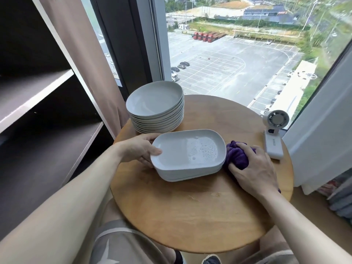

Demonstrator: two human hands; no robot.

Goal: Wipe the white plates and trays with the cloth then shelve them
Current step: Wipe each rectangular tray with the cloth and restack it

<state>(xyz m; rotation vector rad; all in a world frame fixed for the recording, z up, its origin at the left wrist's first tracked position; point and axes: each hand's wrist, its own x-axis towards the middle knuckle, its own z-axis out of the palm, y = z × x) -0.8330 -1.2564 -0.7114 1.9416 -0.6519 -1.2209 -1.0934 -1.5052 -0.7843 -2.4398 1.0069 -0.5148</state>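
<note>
**Stack of white trays [190, 175] on the round wooden worktop [190, 216].** The left hand [140, 150] grips the left end of the top tray [171, 155], thumb over the rim and fingers curled beneath. The right hand [253, 168], just right of the stack, clutches a bunched purple cloth [237, 156] that touches the stack's right end. The top tray is a shallow rounded rectangle with a patch of foam and droplets across its right half (the left half looks smooth). Behind the stack, toward its left, stands a taller pile of round white plates [156, 107]. Right of the stack, beyond the cloth, a small white fan [274, 134] sits near the worktop's edge. Left of the stack, well apart, are dark shelves [38, 96] and a curtain [91, 54]; the left forearm crosses that gap.
</note>
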